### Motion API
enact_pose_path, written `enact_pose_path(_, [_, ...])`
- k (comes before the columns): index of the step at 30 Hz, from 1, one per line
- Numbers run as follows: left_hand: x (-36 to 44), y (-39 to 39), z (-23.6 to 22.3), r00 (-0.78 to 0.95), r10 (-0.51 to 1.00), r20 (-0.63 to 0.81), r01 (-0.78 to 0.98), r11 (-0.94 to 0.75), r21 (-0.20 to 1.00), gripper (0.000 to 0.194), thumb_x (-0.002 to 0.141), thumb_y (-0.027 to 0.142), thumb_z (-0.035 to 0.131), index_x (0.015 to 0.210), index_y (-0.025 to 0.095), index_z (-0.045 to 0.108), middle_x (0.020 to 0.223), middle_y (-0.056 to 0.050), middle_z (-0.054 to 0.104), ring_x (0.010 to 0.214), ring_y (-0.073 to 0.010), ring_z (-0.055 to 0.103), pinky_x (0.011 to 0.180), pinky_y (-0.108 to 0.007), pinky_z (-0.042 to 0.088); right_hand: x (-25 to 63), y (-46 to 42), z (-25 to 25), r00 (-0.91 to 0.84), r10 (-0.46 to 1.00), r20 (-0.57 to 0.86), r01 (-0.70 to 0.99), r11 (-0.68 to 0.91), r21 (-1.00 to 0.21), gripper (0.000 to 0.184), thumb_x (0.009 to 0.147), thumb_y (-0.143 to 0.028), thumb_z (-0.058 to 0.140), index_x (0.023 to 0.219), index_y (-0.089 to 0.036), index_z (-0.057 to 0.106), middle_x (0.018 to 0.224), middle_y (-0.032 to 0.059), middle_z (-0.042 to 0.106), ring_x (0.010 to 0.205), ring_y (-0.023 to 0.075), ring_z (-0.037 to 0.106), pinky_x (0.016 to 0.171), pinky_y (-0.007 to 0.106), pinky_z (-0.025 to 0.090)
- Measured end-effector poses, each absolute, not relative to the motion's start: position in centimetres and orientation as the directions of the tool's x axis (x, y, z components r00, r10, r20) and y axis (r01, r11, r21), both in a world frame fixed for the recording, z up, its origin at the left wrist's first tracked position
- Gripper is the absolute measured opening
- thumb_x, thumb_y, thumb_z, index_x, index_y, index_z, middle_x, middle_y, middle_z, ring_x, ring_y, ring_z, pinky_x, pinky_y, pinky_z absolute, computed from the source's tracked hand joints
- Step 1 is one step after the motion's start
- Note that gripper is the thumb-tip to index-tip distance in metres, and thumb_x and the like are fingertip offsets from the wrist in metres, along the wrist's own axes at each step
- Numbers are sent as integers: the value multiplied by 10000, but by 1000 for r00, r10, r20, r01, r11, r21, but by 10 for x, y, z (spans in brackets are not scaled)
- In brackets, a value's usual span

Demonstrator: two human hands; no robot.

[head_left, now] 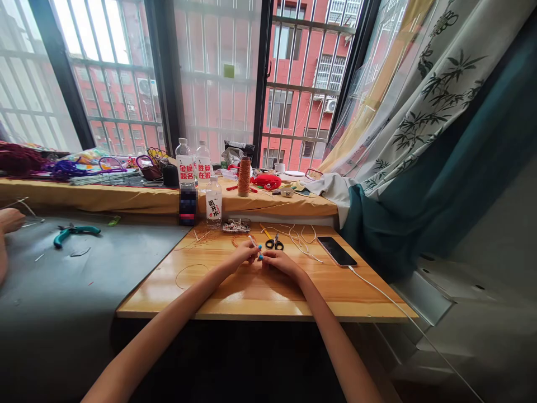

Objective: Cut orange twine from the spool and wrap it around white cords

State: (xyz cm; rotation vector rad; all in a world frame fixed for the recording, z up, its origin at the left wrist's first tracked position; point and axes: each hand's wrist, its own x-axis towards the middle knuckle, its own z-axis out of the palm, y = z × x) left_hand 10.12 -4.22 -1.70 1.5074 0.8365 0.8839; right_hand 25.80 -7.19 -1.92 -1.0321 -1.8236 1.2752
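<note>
My left hand (245,255) and my right hand (279,261) meet over the middle of the wooden table (268,305). Between the fingertips of my left hand sticks up a short piece of white cord (251,239). The fingers of my right hand are pinched close beside it; what they grip is too small to make out. Blue shows at the fingertips of both hands. Just beyond them lie black-handled scissors (274,244) and a yellow pencil-like stick (265,230). Thin brown thread (181,268) loops on the wood to the left.
White cords (300,240) and a charging phone (337,251) lie to the right. A clear box of beads (236,225), a water bottle (213,204) and a thread spool (244,176) stand behind. Teal pliers (75,231) lie left, near another person's hand (12,220).
</note>
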Motion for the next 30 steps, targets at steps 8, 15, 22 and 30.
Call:
enact_pose_path(8, [105, -41, -19, 451, 865, 221, 37, -265, 963, 287, 697, 428, 524, 667, 160, 426, 518, 65, 451, 354, -36, 369, 357, -169, 273, 261, -66, -19, -300, 935, 189, 162, 246, -956, 332, 618, -475, 607, 681, -152, 563, 612, -6, 534, 563, 100, 467, 531, 229, 313])
enact_pose_path(15, [109, -47, -28, 491, 780, 387, 169, -521, 836, 267, 729, 374, 527, 897, 168, 499, 827, -17, 552, 595, -87, 496, 494, -191, 375, 264, -68, -16, -173, 936, 307, -28, 307, -951, 250, 633, -404, 629, 717, -169, 620, 701, -8, 543, 625, 97, 418, 599, 232, 306])
enact_pose_path(22, [106, -61, -11, 587, 739, 332, 284, -572, 769, 228, 768, 365, 474, 834, 164, 560, 806, -3, 570, 541, -70, 459, 519, -194, 378, 265, -72, -12, -172, 937, 303, -294, 245, -924, 154, 649, -310, 654, 748, -193, 638, 704, -13, 558, 655, 96, 451, 674, 238, 329])
enact_pose_path(30, [106, -52, -17, 568, 728, 384, 125, -538, 833, 323, 737, 432, 497, 899, 162, 568, 994, -52, 522, 492, -32, 435, 443, -177, 365, 263, -84, -5, -370, 862, 346, -306, 238, -922, 91, 681, -280, 626, 729, -207, 652, 951, 23, 568, 902, 162, 486, 822, 301, 335])
